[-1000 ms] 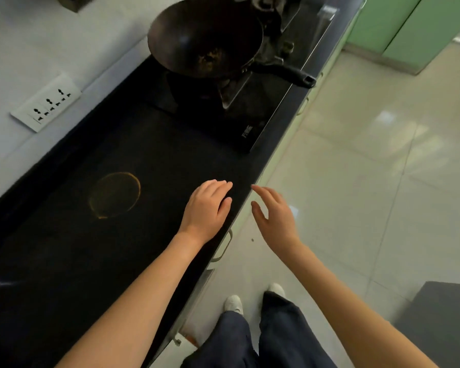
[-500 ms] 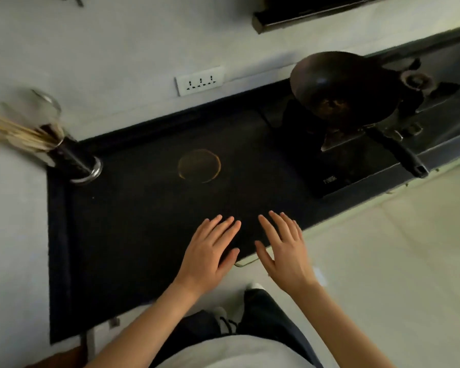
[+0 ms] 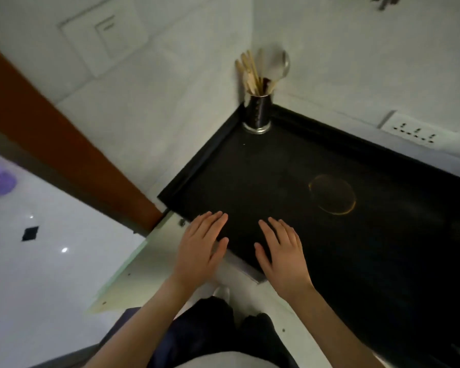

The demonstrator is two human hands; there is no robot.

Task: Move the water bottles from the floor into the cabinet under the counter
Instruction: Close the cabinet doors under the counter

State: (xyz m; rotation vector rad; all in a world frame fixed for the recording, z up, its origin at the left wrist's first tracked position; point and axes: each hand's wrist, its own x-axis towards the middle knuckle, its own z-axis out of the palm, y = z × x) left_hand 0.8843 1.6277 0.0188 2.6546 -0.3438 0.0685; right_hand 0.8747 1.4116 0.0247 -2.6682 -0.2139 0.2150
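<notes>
Counter (image 3: 290, 181) front edge lies under both flat, empty hands, left (image 3: 199, 251), right (image 3: 282, 253), seemingly hovering.

No readable text, label, brand or number found anywhere. Only unlabelled slots seen on the white wall socket (image 3: 416, 134); plain, unmarked wall panel (image 3: 104, 41); dark, unlettered utensil holder (image 3: 258, 112).
</notes>
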